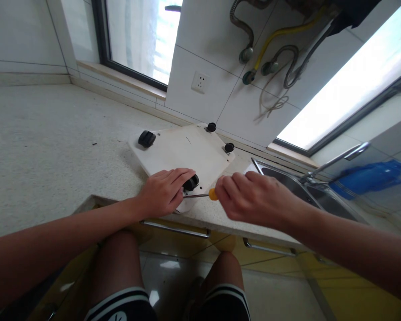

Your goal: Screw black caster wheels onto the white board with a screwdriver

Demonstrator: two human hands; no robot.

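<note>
A white board or panel (183, 154) lies on the countertop with black caster wheels fixed near its corners. My left hand (162, 191) is closed on the near caster (193, 183), fingers over its top and thumb low at its side. In my right hand (250, 196) is a screwdriver (213, 194), its yellow handle mostly hidden by the closed fingers. The metal shaft points left at the base of the near caster; its tip is hidden by my left fingers. Farther off on the panel are the left caster (147, 138), the back caster (211, 127) and the right caster (229, 147).
The speckled countertop (53, 147) stretches left. To the right stand a metal sink (280, 178) with a faucet (337, 160) and a blue item (367, 178). Hoses and a yellow pipe (270, 38) hang on the wall above an outlet (199, 82). Cabinet handles (175, 229) face my knees.
</note>
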